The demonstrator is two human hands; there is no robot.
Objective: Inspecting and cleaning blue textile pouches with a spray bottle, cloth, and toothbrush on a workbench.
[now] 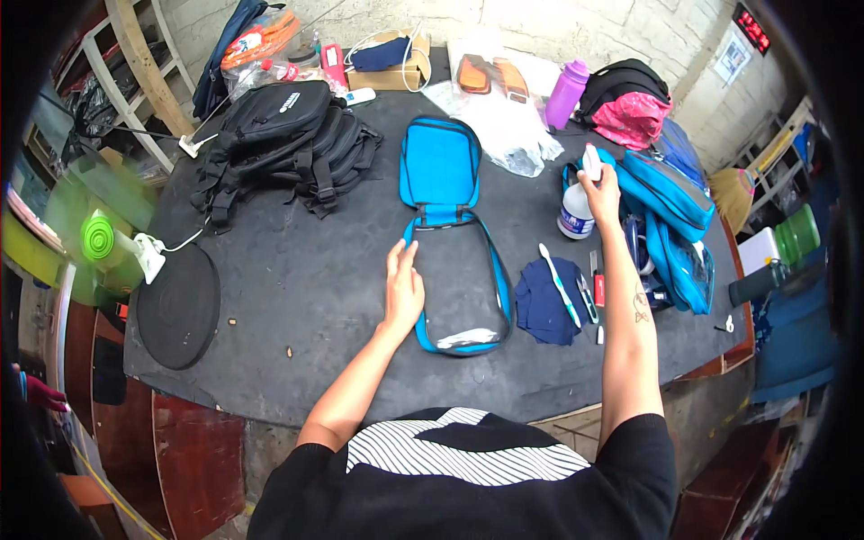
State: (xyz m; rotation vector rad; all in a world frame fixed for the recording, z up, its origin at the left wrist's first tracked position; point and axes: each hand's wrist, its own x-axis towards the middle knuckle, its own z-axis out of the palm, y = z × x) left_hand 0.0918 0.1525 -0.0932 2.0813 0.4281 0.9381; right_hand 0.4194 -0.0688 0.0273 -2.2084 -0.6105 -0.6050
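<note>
A blue zippered pouch (440, 171) lies unfolded in the middle of the black table, its lid laid back on the far side and its frame-like lower part with a clear panel nearer me. Against the left edge of that lower part rests my left hand (405, 290), fingers stretched out. My right hand (601, 193) is closed around the neck of a spray bottle (575, 216) with a white top, upright at the right. Nearer me lie a folded navy cloth (544, 310), a white and blue toothbrush (560, 286) on it, and tweezers (587, 299) beside it.
A black backpack (288, 135) sits at the far left, near a round black pad (178, 306) and a blurred green fan (97, 236). Blue bags (666, 202) crowd the right side. A purple bottle (566, 94) and plastic bag (513, 135) stand toward the wall.
</note>
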